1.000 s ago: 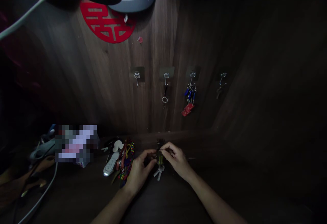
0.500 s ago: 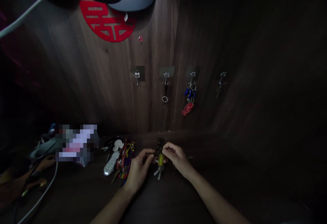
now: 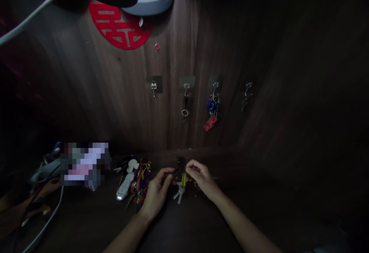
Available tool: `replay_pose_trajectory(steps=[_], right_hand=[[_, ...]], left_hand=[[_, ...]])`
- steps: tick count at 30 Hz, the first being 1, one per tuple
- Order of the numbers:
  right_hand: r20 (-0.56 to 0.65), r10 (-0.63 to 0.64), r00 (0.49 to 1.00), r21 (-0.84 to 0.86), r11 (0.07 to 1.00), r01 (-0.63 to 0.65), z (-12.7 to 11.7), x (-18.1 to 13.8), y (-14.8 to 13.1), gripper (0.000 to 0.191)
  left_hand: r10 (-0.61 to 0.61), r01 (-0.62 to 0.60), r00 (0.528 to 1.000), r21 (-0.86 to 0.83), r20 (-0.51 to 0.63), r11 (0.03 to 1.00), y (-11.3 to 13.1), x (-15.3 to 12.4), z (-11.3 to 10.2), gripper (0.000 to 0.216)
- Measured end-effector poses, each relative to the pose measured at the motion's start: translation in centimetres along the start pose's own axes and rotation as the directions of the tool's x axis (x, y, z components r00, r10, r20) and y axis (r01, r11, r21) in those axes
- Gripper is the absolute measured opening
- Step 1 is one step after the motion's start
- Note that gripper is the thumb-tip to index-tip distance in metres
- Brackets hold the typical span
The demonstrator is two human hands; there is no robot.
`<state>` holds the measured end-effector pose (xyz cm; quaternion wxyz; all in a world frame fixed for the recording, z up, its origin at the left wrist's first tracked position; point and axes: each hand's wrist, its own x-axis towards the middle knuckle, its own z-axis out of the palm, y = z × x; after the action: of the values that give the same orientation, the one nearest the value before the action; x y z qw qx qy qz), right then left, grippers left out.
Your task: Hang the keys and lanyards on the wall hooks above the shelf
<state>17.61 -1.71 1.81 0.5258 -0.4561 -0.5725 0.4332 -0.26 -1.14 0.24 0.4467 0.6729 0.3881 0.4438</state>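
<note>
Between my hands hangs a bunch of keys (image 3: 180, 194) with a yellow tag (image 3: 183, 180) above the silver blades. My left hand (image 3: 158, 191) pinches the bunch from the left, thumb against fingers near its dark upper part. From the right, my right hand (image 3: 201, 175) is closed in a pinch at the top of the bunch, close to the yellow tag. The exact piece under each fingertip is too dark to make out. A small black object (image 3: 180, 160) lies just behind the fingertips. Left of my left hand is a pile of keys and colourful cords (image 3: 141, 183).
A white remote (image 3: 125, 186) lies beside the pile. Several hooks line the wooden wall; keys with blue and red tags (image 3: 213, 110) hang from one, a key ring (image 3: 185, 113) from another. A blurred box (image 3: 86, 164) and a white cable (image 3: 54, 214) are at left.
My right hand has shifted slightly right, away from my left. The yellow tag has moved a little right and more of the key heads shows. The view has shifted slightly.
</note>
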Motion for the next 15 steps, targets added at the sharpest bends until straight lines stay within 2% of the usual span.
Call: replay_pose_trajectory(steps=[4, 10, 15], right_hand=[[-0.149, -0.065, 0.987, -0.021, 0.998, 0.063, -1.4, 0.3, 0.0, 0.027], [-0.32, -0.067, 0.945, 0.195, 0.972, 0.134, -4.0, 0.8, 0.1, 0.023], [-0.461, -0.089, 0.883, 0.245, 0.944, 0.223, -6.4, 1.1, -1.1, 0.021]], left_hand=[[0.004, -0.005, 0.999, -0.006, -0.04, 1.0, -0.2, 0.2, -0.1, 0.034], [-0.029, 0.029, 0.999, -0.011, -0.026, 1.0, -0.4, 0.5, -0.3, 0.038], [-0.055, 0.055, 0.998, 0.043, -0.01, 0.998, -0.2, 0.5, -0.1, 0.04]])
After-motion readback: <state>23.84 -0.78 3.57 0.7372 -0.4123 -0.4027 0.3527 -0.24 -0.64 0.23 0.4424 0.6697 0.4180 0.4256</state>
